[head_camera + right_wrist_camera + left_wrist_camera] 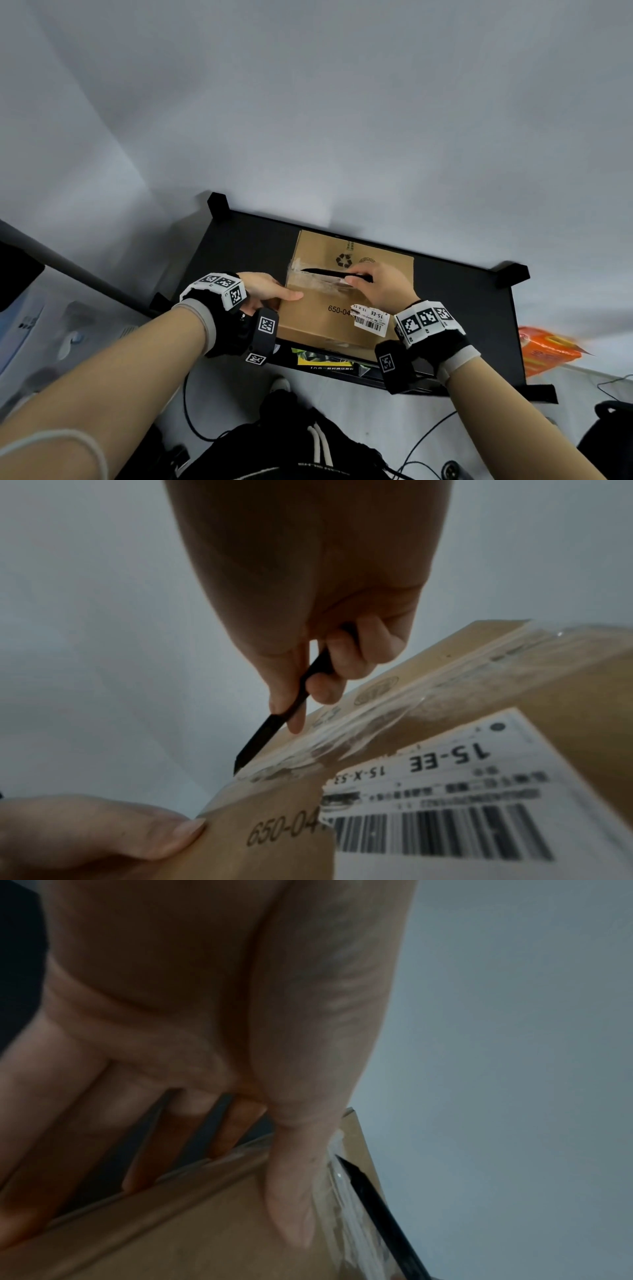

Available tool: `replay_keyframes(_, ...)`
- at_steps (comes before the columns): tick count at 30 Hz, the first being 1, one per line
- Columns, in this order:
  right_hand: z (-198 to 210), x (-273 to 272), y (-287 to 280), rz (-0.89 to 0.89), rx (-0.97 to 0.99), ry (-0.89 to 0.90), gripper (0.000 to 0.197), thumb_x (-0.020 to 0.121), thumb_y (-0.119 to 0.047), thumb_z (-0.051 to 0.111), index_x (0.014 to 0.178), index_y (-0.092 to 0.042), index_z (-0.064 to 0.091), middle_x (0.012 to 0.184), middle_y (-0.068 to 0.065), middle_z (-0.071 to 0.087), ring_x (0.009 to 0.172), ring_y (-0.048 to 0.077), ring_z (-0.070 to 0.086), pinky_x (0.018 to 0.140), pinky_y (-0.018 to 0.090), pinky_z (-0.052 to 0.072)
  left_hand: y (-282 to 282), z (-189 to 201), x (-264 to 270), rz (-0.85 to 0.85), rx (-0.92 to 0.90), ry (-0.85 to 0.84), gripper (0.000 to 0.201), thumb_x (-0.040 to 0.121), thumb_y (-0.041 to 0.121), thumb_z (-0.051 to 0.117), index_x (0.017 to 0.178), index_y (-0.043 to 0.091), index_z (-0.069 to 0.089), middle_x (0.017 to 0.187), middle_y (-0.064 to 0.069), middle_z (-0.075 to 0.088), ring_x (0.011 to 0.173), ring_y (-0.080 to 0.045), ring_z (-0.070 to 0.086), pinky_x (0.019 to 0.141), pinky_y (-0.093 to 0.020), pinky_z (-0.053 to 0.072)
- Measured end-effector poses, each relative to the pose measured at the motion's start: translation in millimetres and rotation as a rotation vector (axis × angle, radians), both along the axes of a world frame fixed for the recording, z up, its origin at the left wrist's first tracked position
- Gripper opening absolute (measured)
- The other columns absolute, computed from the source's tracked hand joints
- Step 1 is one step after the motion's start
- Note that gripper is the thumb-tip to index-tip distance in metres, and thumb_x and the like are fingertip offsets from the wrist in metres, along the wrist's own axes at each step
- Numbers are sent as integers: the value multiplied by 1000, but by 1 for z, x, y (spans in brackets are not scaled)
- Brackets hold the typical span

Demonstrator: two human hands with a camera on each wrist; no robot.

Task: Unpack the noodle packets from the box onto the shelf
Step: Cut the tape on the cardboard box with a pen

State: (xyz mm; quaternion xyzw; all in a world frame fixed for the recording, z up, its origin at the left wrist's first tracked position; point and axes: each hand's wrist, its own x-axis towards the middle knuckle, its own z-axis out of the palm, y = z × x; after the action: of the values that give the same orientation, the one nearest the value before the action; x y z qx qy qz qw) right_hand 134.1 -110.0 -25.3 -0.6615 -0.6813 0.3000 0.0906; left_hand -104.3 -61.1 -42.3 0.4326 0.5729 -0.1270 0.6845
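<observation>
The box [346,291] sits closed on top of the black shelf [239,240], its seam covered by clear tape [315,281]. The task looks barely begun: the tape is only now being cut, no flap is lifted and no noodle packet is out of the box. Still ahead, by my reading, are finishing the cut, opening the flaps, and moving every packet to the shelf.

The right hand [383,287] pinches a thin black knife [329,273] between thumb and curled fingers [349,653]; the blade tip meets the tape at the box's far left end. The left hand [267,289] steadies the box's left side, thumb flat on the lid and fingers [143,1123] spread down the side wall.

The contents of the box cannot be seen, so how many packets there are is unknown. Whether the blade has gone through the tape is hard to tell; the tape is wrinkled and glossy. A white label [370,317] near the box's right front corner is partly torn and covers some printed numbers. Below the box, a yellow-and-black printed item on a lower level of the shelf is mostly hidden. An orange pack [544,353] beyond the shelf's right edge is blurred.
</observation>
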Motion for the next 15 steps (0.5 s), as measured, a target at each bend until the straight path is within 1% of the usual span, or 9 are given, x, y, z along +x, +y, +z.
replay_keyframes(2,-1,-3,4,-16,-2,-10,25,91,-39,51,105,-30,69,104,-11,70,82,7,57,65,21,40,2,0,2,3,6,3,46,82,35,68,116,5,58,95,-14,69,62,-21,72,47,-26,54)
replay_keyframes(4,-1,-6,5,-27,-8,-3,25,90,-39,51,105,-30,70,109,-10,70,85,7,57,68,22,41,3,0,4,-13,33,11,38,83,38,66,106,9,60,93,-9,68,59,-17,71,42,-21,51)
replay_keyframes(6,1,-8,7,-27,-2,-1,26,90,-39,52,106,-30,70,110,-10,69,88,9,59,68,22,41,4,-1,7,-3,43,23,27,83,38,65,94,14,59,91,-5,65,70,-15,68,37,-16,48)
replay_keyframes(7,2,-8,8,-25,1,-5,26,91,-38,52,106,-30,70,108,-11,70,87,9,59,66,22,41,4,-1,9,6,39,29,27,82,39,66,93,15,58,93,-3,64,77,-15,65,35,-15,47)
replay_keyframes(9,5,-10,8,-19,3,-19,25,91,-38,52,106,-31,71,95,-13,67,79,8,56,58,19,38,6,-1,10,8,35,44,36,79,41,69,99,14,59,98,-4,66,86,-17,63,36,-15,48)
replay_keyframes(11,6,-12,8,-13,7,-24,25,91,-37,52,105,-31,71,83,-16,61,73,8,54,55,18,36,9,-3,7,-2,47,40,57,70,47,74,111,10,60,106,-6,69,94,-20,66,46,-18,54)
replay_keyframes(13,6,-14,9,-6,9,-14,24,90,-38,52,103,-31,72,79,-16,60,73,9,55,56,19,37,10,-6,4,-14,60,29,86,49,56,83,116,9,61,111,-8,70,101,-24,68,73,-29,60)
replay_keyframes(14,6,-16,10,-2,10,-10,24,90,-38,52,102,-31,72,77,-16,61,72,9,55,58,21,38,11,-7,3,-20,59,21,96,38,59,86,117,9,62,112,-9,71,103,-25,68,86,-37,57)
replay_keyframes(15,5,-17,11,0,10,-7,24,90,-38,53,102,-32,72,74,-18,60,70,7,55,59,22,39,11,-8,2,-22,59,14,100,33,59,87,116,9,62,112,-10,71,103,-27,68,92,-42,54)
